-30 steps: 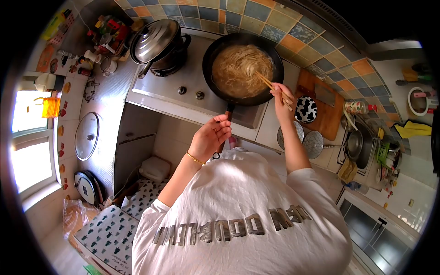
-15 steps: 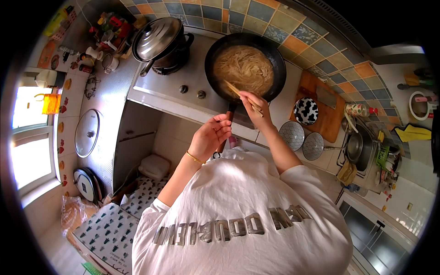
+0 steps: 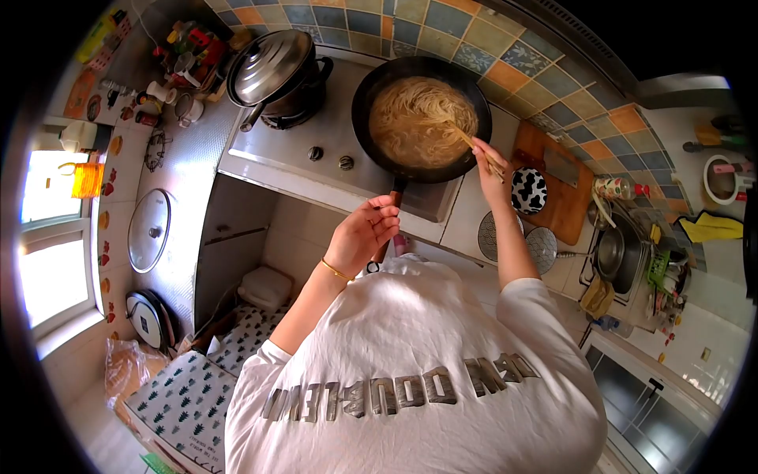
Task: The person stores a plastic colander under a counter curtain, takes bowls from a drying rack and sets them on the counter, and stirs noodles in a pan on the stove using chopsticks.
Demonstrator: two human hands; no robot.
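A black wok (image 3: 367, 146) sits on the stove, holding noodles (image 3: 422, 110) in brown broth. Between the fingers of my right hand (image 3: 493, 174) is a pair of chopsticks (image 3: 459, 136), held at the wok's right rim with the tips down among the noodles. My left hand (image 3: 365, 233) is palm up, fingers loosely curled and slightly apart. Its fingertips lie over the wok's wooden handle (image 3: 396, 196), overlapping it; whether they press on it I cannot tell.
A lidded pot (image 3: 272, 75) stands left on the stove (image 3: 335, 126). To the right are a cutting board (image 3: 564, 217) with a cleaver (image 3: 560, 167), a black-and-white bowl (image 3: 529, 191), patterned bowls (image 3: 540, 249) partly behind my right forearm, and a sink (image 3: 628, 268).
My right hand and the chopsticks have moved right, from the wok's near side to its right side. The noodles have shifted toward the upper right. My left hand stays put.
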